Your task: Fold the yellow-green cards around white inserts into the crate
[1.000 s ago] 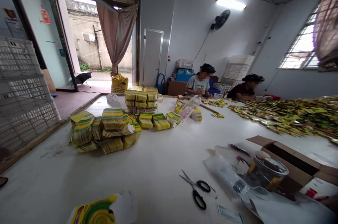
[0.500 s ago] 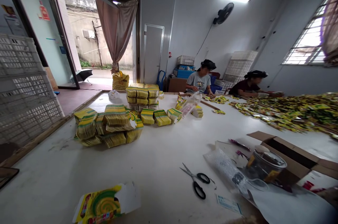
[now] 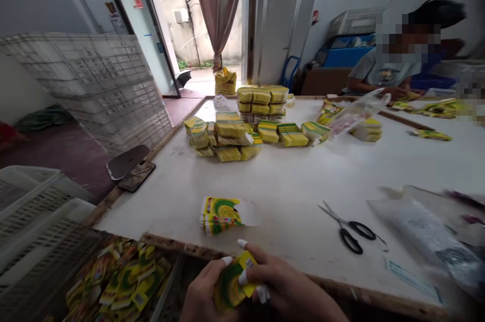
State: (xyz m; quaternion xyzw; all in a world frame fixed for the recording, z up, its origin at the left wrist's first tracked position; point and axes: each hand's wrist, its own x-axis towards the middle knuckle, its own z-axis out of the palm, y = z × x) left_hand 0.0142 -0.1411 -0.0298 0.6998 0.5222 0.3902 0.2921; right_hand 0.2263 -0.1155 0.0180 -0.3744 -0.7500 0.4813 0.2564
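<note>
Low at the table's front edge, my left hand [image 3: 202, 294] is closed on a yellow-green printed packet [image 3: 230, 281]. My right hand [image 3: 284, 284] grips the same packet from the other side, near its barcode. White covers sit on several fingertips. Just beyond my hands, a small fanned pile of similar packets [image 3: 223, 215] lies on the white table [image 3: 280, 185], a white flap reaching out to its right. Below the table edge at the left, many loose packets [image 3: 129, 281] lie in a container.
Black-handled scissors [image 3: 350, 236] lie open to the right, near a clear plastic bag [image 3: 428, 231]. Bundled packet stacks [image 3: 231, 132] stand farther back. A phone [image 3: 137, 175] rests at the left edge, beside tall white crates [image 3: 113, 89]. A co-worker [image 3: 396, 66] sits across the table.
My view has swung left and downward. Both my hands, holding a packet, have come into view, as have the container of loose packets and the whole phone.
</note>
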